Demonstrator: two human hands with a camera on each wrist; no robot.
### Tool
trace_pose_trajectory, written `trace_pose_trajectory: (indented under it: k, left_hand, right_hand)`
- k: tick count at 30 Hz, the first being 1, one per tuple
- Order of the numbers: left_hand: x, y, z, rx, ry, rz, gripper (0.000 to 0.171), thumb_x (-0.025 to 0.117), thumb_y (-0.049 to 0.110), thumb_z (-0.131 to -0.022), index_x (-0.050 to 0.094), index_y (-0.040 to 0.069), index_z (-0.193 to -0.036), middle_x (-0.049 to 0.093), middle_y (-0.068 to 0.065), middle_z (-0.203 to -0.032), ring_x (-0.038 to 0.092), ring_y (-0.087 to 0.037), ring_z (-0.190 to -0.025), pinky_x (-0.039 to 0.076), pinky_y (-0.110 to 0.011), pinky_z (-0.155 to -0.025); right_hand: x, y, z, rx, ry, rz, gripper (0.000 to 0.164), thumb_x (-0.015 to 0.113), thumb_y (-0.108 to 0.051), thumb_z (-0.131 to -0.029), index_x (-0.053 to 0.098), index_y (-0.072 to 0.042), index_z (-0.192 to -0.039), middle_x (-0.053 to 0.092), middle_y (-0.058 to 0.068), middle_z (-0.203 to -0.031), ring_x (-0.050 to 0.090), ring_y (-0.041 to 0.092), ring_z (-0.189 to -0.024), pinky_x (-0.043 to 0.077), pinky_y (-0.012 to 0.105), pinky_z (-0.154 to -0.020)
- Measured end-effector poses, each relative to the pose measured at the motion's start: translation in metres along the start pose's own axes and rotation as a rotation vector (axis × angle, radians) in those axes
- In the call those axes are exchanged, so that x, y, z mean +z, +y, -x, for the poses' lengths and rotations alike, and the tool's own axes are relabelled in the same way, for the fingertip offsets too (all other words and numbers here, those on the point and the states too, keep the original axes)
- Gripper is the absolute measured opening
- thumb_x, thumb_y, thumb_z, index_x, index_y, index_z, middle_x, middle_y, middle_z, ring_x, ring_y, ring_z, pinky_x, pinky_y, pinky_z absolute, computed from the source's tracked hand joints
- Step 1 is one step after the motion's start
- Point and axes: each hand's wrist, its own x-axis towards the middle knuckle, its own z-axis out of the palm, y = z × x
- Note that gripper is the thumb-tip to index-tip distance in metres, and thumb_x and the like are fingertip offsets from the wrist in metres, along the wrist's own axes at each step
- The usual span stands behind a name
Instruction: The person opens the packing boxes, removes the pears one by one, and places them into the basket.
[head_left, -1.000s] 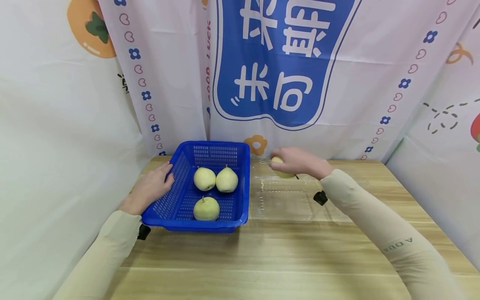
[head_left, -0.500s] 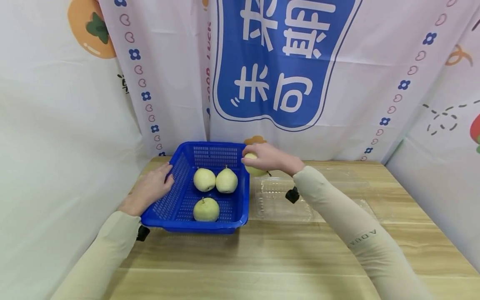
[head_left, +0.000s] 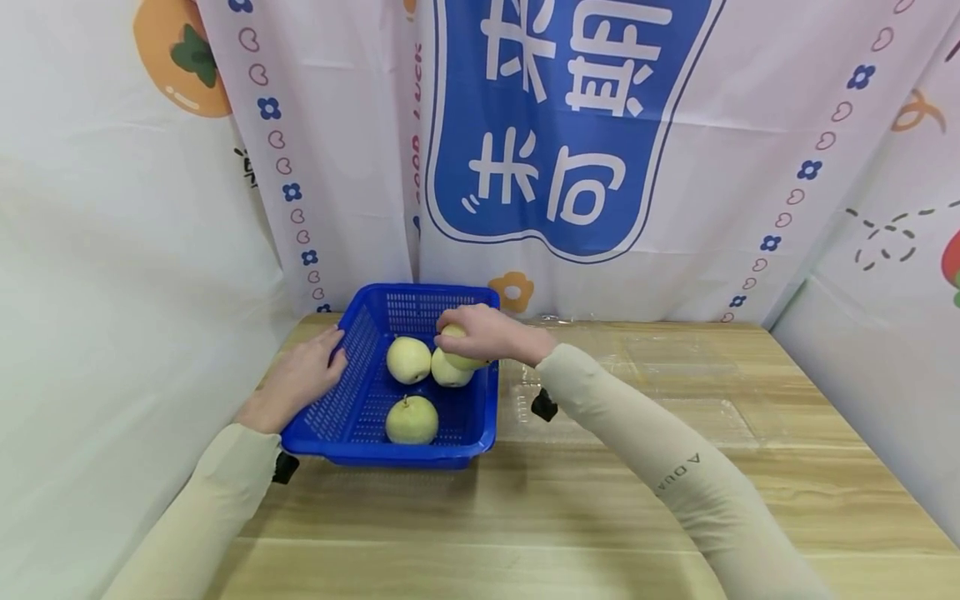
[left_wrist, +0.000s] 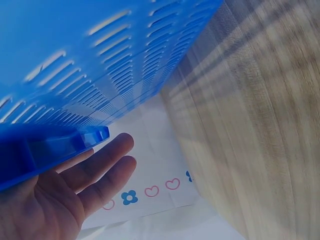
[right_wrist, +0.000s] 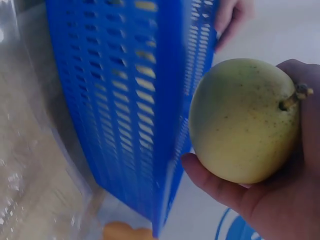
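Observation:
A blue perforated plastic basket [head_left: 420, 454] stands on the table with three pale yellow-green pears inside: a left pear [head_left: 408, 360], a front pear [head_left: 412, 420] and a right pear [head_left: 450, 377], partly covered. My left hand [head_left: 300, 379] holds the basket's left rim, thumb on the inner side; in the left wrist view two fingers [left_wrist: 112, 187] stretch out below the rim. My right hand [head_left: 487, 332] grips another pear [right_wrist: 242, 120] by its side, over the basket's right part. This pear's stem points back towards the wrist.
Clear plastic trays [head_left: 712, 421] lie on the wooden table [head_left: 525, 517] right of the basket. A printed white cloth [head_left: 360, 167] hangs behind, and white cloth sides close in the table left and right.
My right hand has carried its pear leftward from above the clear trays, across the basket's right rim, to over the right pear. The left hand and basket stay put.

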Motion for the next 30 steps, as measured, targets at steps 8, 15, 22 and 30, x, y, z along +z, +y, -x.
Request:
trace_pose_trajectory:
  k: [8, 15, 22, 30]
  left_hand:
    - [-0.001, 0.002, -0.003, 0.001, -0.005, -0.006, 0.051, 0.044, 0.018, -0.1, 0.042, -0.01, -0.143, 0.039, -0.031, -0.149, 0.043, -0.049, -0.133, 0.037, -0.06, -0.11]
    - [0.0, 0.003, -0.003, 0.006, -0.006, -0.008, 0.051, 0.045, 0.017, -0.099, 0.042, -0.01, -0.142, 0.039, -0.031, -0.149, 0.043, -0.049, -0.133, 0.037, -0.06, -0.111]
    - [0.0, 0.003, -0.002, 0.002, 0.007, 0.005, 0.051, 0.044, 0.018, -0.099, 0.043, -0.01, -0.142, 0.039, -0.031, -0.149, 0.043, -0.049, -0.134, 0.036, -0.06, -0.111]
    - [-0.001, 0.002, -0.002, -0.004, -0.023, -0.013, 0.051, 0.042, 0.018, -0.1, 0.041, -0.01, -0.143, 0.038, -0.032, -0.15, 0.041, -0.05, -0.135, 0.035, -0.061, -0.112]
  right_hand:
    - [0.024, -0.011, -0.009, -0.02, -0.06, 0.05, 0.045, 0.047, -0.043, -0.099, 0.061, -0.015, -0.131, 0.065, 0.002, -0.125, 0.06, 0.015, -0.11, 0.051, 0.033, -0.094]
    - [0.04, -0.016, -0.011, -0.017, -0.101, 0.066, 0.045, 0.047, -0.043, -0.099, 0.06, -0.016, -0.133, 0.065, 0.001, -0.122, 0.059, 0.013, -0.101, 0.051, 0.03, -0.088]
    - [0.05, -0.024, -0.014, -0.029, -0.117, 0.083, 0.041, 0.05, -0.039, -0.096, 0.063, -0.017, -0.129, 0.066, 0.001, -0.114, 0.058, 0.01, -0.091, 0.05, 0.023, -0.077]
    - [0.064, -0.027, -0.015, -0.051, -0.135, 0.139, 0.041, 0.05, -0.039, -0.098, 0.063, -0.015, -0.128, 0.067, 0.003, -0.116, 0.061, 0.011, -0.098, 0.052, 0.025, -0.084]
